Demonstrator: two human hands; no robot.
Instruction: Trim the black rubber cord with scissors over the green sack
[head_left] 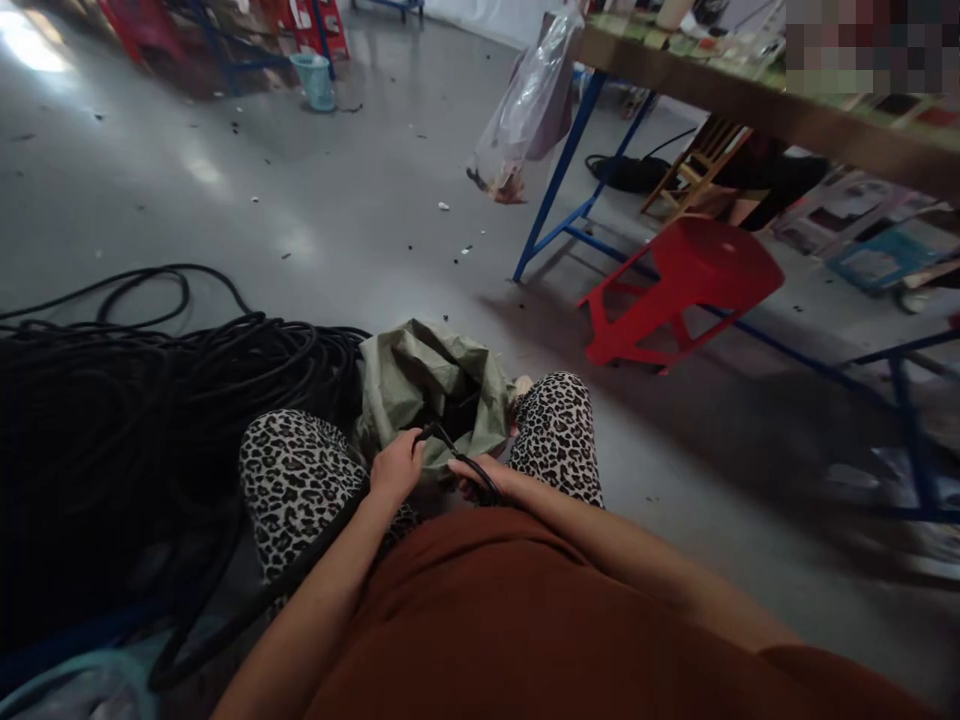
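1. Grey floor [352, 220] spreads ahead of both grips; an open grey-green sack [386, 385] stands just beyond them.
2. Left grip [397, 465] is closed around the black cord [262, 600], near its end; the rest trails back beside the forearm.
3. Right grip [480, 478] is curled on what seem dark scissors [477, 466].
4. Cord looks bendable, not fragile, probably heavy in length; best hold is close behind the end.

Black tube [426, 432] in left grip [397, 467] near sack [387, 385]

No readable text, no legible labels or brands, no numbers, no signs
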